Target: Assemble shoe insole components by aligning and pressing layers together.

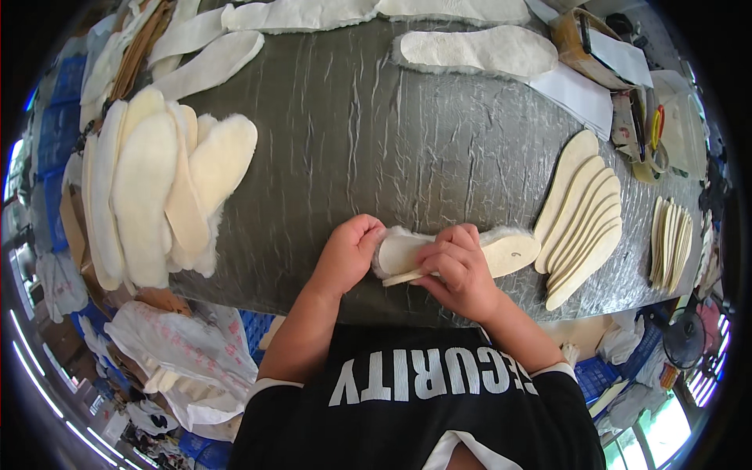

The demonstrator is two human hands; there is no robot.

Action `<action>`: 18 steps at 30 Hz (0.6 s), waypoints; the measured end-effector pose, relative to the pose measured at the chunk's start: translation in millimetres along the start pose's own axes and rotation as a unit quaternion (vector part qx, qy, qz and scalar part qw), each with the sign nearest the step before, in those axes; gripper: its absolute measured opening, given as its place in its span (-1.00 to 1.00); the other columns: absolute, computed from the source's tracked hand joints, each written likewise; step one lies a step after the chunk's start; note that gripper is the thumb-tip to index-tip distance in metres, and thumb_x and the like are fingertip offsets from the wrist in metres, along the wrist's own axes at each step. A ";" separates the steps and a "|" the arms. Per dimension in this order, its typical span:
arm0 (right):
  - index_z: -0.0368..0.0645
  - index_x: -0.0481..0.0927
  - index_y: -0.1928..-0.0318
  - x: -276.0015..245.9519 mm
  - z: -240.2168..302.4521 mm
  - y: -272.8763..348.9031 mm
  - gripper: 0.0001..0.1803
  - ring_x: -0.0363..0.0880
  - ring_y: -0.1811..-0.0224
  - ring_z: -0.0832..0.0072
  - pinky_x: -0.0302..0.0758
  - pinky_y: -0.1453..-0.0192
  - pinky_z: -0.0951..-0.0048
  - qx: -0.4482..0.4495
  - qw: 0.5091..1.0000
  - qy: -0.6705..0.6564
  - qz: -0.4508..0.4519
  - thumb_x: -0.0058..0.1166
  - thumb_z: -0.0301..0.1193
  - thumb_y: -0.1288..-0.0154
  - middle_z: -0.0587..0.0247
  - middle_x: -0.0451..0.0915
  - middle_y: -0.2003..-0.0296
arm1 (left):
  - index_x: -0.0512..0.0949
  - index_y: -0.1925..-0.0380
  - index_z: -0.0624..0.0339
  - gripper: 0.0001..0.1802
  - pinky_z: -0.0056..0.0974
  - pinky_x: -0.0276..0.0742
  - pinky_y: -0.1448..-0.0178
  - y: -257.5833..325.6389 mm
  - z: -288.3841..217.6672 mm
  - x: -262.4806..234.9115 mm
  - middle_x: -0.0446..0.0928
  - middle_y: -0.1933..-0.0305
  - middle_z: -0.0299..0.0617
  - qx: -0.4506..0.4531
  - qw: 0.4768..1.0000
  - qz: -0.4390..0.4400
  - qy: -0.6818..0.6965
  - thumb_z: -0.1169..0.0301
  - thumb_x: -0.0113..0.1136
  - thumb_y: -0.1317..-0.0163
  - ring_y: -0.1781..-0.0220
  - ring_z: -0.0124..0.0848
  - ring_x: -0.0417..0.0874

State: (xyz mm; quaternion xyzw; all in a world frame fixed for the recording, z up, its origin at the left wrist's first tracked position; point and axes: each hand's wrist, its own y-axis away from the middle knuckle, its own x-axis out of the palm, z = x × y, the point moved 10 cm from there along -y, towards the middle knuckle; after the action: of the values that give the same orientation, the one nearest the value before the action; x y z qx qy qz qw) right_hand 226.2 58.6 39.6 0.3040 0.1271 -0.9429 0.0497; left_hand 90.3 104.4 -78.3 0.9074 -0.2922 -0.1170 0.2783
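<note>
Near the table's front edge I hold a fleece insole [401,255], its pale backing facing up and white wool showing along its rim. My left hand [345,252] is closed in a pinch at the insole's left end. The fingers of my right hand [458,270] wrap over its middle and hide part of it. A cream felt insole [513,253] with a small written mark lies against the fleece, running out to the right from under my right hand. Its left part seems bent up at the front edge; my fingers cover the join.
Cream felt insoles [583,227] lie fanned out to the right, beside a bundle of thin pieces [670,244]. Fluffy insoles [145,192] are piled at left. Fleece insoles [478,51] line the far side, near a box [587,47]. A dark, wrinkled covering [329,149] spans the table.
</note>
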 end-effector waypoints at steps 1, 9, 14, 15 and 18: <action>-0.07 0.48 0.37 -2.0 3.2 1.9 -0.64 0.46 0.25 0.33 0.27 0.10 0.22 -0.014 1.000 -0.022 0.005 0.39 -0.46 0.21 0.39 0.51 0.37 | 0.53 0.29 0.29 -0.87 -0.47 0.40 0.24 0.6 4.4 0.3 0.50 0.40 -0.40 -0.013 1.000 -0.002 0.026 0.46 0.03 -0.38 0.34 -0.64 0.45; -0.08 0.52 0.34 -8.0 -2.4 15.1 -0.69 0.49 0.28 0.29 0.29 0.13 0.24 0.006 0.997 -0.071 -0.006 0.37 -0.48 0.14 0.37 0.53 0.37 | 0.56 0.24 0.29 -0.80 -0.42 0.47 0.18 20.8 13.9 16.1 0.57 0.34 -0.31 -0.065 0.941 -0.035 0.331 0.36 0.09 -0.38 0.30 -0.59 0.53; -0.09 0.53 0.33 -10.5 -3.4 16.2 -0.75 0.50 0.26 0.31 0.24 0.06 0.28 0.033 0.996 -0.084 0.002 0.32 -0.50 0.05 0.35 0.54 0.36 | 0.56 0.19 0.35 -0.81 -0.42 0.50 0.12 28.1 28.0 22.3 0.60 0.27 -0.25 -0.029 0.966 0.047 0.251 0.41 0.15 -0.35 0.24 -0.54 0.59; -0.08 0.54 0.33 -11.8 -6.7 16.1 -0.78 0.50 0.25 0.33 0.22 0.05 0.30 0.052 0.994 -0.095 -0.007 0.30 -0.51 0.01 0.35 0.55 0.35 | 0.56 0.17 0.36 -0.80 -0.41 0.50 0.12 28.8 25.5 23.6 0.61 0.26 -0.23 -0.006 0.955 0.049 0.291 0.43 0.17 -0.33 0.24 -0.53 0.59; -0.07 0.54 0.32 -15.0 -13.0 17.7 -0.83 0.51 0.24 0.37 0.19 0.03 0.33 0.075 0.989 -0.127 -0.016 0.27 -0.49 -0.06 0.37 0.56 0.34 | 0.57 0.14 0.38 -0.78 -0.42 0.50 0.13 33.9 10.4 28.9 0.61 0.24 -0.21 0.036 0.931 0.047 0.361 0.46 0.21 -0.29 0.24 -0.52 0.59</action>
State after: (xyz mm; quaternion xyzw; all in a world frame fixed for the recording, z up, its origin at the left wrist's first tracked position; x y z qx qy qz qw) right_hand 248.7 45.4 34.5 0.1828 0.0532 -0.9813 0.0267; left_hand 93.8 59.8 -68.8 0.8832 -0.2186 0.2419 0.3371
